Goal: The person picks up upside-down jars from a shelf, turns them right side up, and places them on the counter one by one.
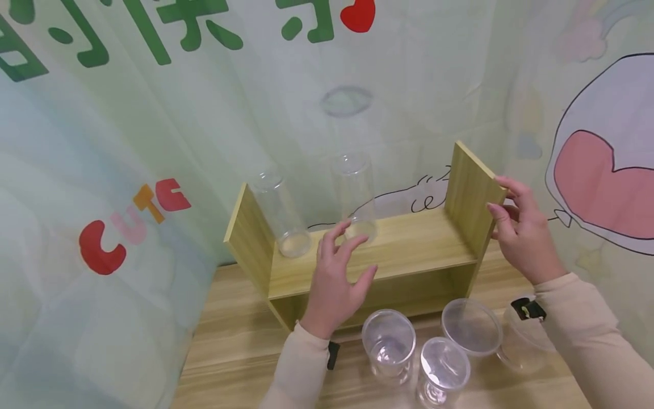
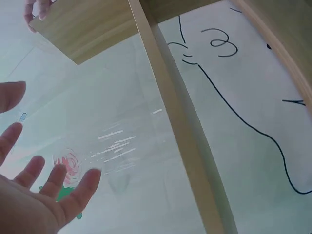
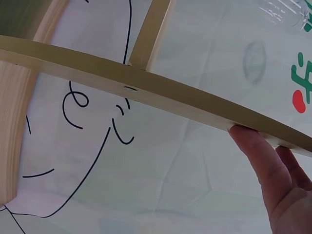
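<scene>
A small two-level wooden shelf stands on the table, its side panels rising above the upper board. My right hand holds the right side panel near its front top corner, thumb on the inner face and fingers over the edge. Two tall clear plastic jars stand on the upper board: a left jar beside the left panel and a middle jar. In front of the middle jar, my left hand has its fingers loosely spread and holds nothing. The left wrist view shows that jar beyond the fingertips.
Several clear plastic containers stand before the shelf, including a wide cup, a smaller one and a broad-rimmed one. One more lies partly behind the right sleeve. A printed curtain hangs behind the wooden table.
</scene>
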Motion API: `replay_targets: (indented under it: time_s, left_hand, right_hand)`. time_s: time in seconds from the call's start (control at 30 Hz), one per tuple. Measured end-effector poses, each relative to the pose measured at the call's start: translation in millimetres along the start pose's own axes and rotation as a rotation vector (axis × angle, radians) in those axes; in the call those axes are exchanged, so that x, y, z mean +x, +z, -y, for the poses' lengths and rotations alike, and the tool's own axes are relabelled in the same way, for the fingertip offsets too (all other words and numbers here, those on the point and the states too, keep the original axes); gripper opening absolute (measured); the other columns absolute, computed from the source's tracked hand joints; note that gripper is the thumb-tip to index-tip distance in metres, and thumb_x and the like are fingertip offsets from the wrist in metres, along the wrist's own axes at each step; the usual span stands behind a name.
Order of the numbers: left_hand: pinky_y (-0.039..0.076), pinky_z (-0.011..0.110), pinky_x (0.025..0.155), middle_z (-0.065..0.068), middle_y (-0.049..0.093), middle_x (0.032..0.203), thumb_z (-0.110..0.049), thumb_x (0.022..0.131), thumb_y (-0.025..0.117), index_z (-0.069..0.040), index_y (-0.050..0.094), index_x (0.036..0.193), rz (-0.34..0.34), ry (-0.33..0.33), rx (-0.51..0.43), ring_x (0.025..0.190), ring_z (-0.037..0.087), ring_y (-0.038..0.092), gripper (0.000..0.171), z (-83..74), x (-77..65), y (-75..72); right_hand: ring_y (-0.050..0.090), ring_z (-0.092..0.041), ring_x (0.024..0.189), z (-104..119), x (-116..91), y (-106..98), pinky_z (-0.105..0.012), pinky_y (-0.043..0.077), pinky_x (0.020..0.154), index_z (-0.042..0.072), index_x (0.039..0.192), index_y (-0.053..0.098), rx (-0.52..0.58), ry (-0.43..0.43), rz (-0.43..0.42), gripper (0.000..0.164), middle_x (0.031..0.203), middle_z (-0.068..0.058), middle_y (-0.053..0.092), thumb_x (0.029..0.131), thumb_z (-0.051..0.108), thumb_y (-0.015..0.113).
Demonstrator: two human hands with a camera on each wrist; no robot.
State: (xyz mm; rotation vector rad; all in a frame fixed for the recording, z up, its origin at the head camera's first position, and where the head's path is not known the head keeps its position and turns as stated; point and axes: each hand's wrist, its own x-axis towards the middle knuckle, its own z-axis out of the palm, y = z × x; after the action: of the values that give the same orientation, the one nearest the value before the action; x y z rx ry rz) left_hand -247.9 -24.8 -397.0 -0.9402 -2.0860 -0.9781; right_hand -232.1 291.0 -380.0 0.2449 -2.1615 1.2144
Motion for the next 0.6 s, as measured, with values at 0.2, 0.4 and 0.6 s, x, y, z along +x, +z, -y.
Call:
replay_targets:
  time_s: [0.2,0.4,0.6]
  left_hand:
    - [0.047,0.043,0.09,0.016,0.042,0.142,-0.011,0.081,0.079,-0.006,0.06,0.125,-0.066,-0.017,0.066,0.121,0.035,0.045,0.049,12.1,18.7,1.8]
    - [0.049,0.047,0.087,0.017,0.042,0.142,-0.007,0.08,0.079,-0.006,0.06,0.125,-0.101,-0.01,0.071,0.123,0.038,0.044,0.049,22.2,34.1,2.1]
    - [0.043,0.053,0.096,0.019,0.034,0.147,-0.009,0.08,0.079,-0.008,0.056,0.129,-0.149,-0.006,0.093,0.129,0.04,0.037,0.054,29.1,58.4,4.2]
  right_hand:
    - [0.059,-0.036,0.107,-0.3,2.5,0.1,-0.011,0.051,0.062,0.014,0.149,0.037,-0.017,-0.027,-0.016,0.051,0.126,-0.026,0.051,0.101,0.001,0.049]
    - [0.057,-0.048,0.106,1.2,2.8,2.9,-0.011,0.05,0.064,0.013,0.149,0.037,-0.002,-0.023,-0.01,0.052,0.126,-0.026,0.051,0.1,-0.001,0.05]
    - [0.057,-0.001,0.102,-1.1,-1.8,1.2,-0.012,0.051,0.063,0.013,0.149,0.04,0.008,-0.02,-0.034,0.052,0.123,-0.022,0.052,0.1,-0.001,0.051]
